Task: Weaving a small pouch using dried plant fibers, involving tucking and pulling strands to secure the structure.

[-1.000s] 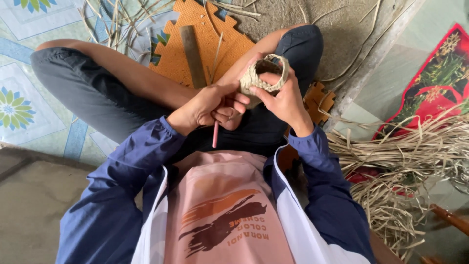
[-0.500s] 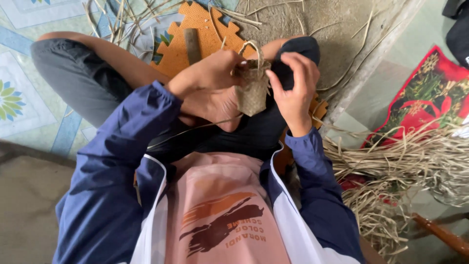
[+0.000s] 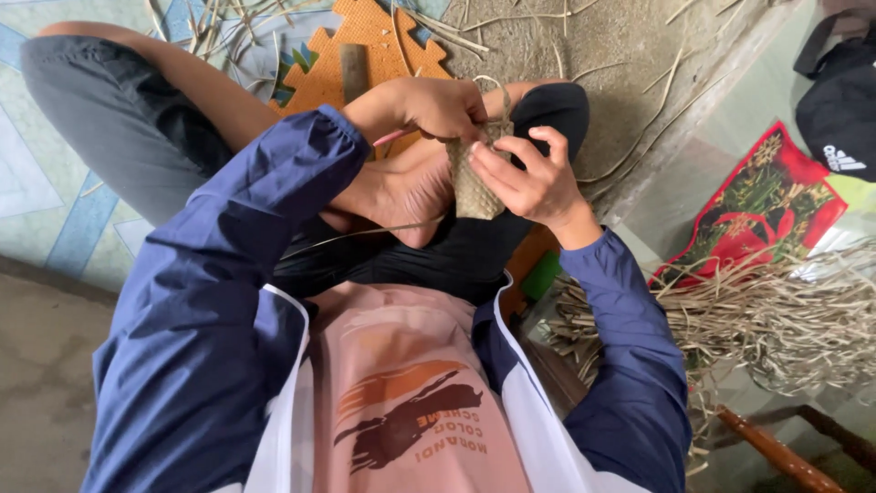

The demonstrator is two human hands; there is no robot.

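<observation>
I sit cross-legged on the floor and hold a small woven straw pouch (image 3: 474,178) over my lap. My left hand (image 3: 429,105) grips its upper edge, where a loose loop of straw sticks up, and a thin pink stick shows under that hand. My right hand (image 3: 529,178) clasps the pouch's right side with fingers curled around it. A long thin strand (image 3: 356,236) trails from the pouch down across my bare foot (image 3: 401,192).
An orange foam mat (image 3: 370,36) with a dark stick on it lies ahead of my knees. A heap of dried straw strips (image 3: 766,310) lies at right beside a red patterned bag (image 3: 757,205). A black bag (image 3: 844,100) sits top right; a wooden bar (image 3: 776,452) bottom right.
The woven piece went from a small ring held up between both hands to a flat pouch lowered over my foot. My left arm swung across and a long strand now trails out.
</observation>
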